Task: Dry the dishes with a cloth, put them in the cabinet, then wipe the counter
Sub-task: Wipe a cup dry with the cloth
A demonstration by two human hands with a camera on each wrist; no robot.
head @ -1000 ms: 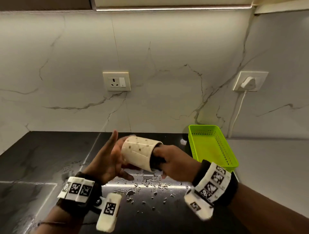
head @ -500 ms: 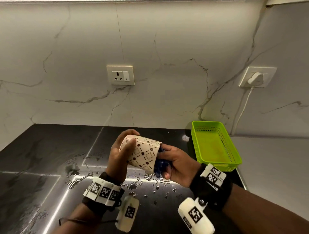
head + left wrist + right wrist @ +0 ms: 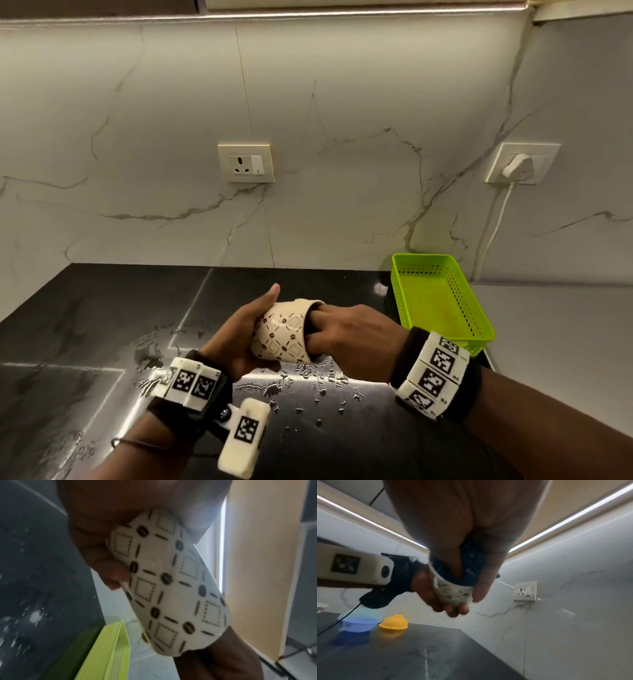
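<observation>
A cream cup (image 3: 286, 337) with a brown dot-and-square pattern lies on its side in the air above the wet black counter (image 3: 85, 325). My left hand (image 3: 239, 339) grips its base end, fingers wrapped round the wall of the cup (image 3: 173, 588). The fingers of my right hand (image 3: 342, 334) are pushed into its mouth. In the right wrist view they press a dark blue cloth (image 3: 471, 563) inside the cup (image 3: 453, 595). In the head view the cloth is hidden.
Water drops (image 3: 308, 380) lie on the counter below my hands. A green plastic basket (image 3: 442, 301) stands at the right by the wall. A blue bowl (image 3: 358, 623) and an upturned yellow bowl (image 3: 393, 622) sit far left. Two wall sockets (image 3: 246, 163) face me.
The left hand went from flat against the cup to wrapped round its base, and the cup has turned. The right fingers pushed the cloth deeper inside, so it no longer shows from above.
</observation>
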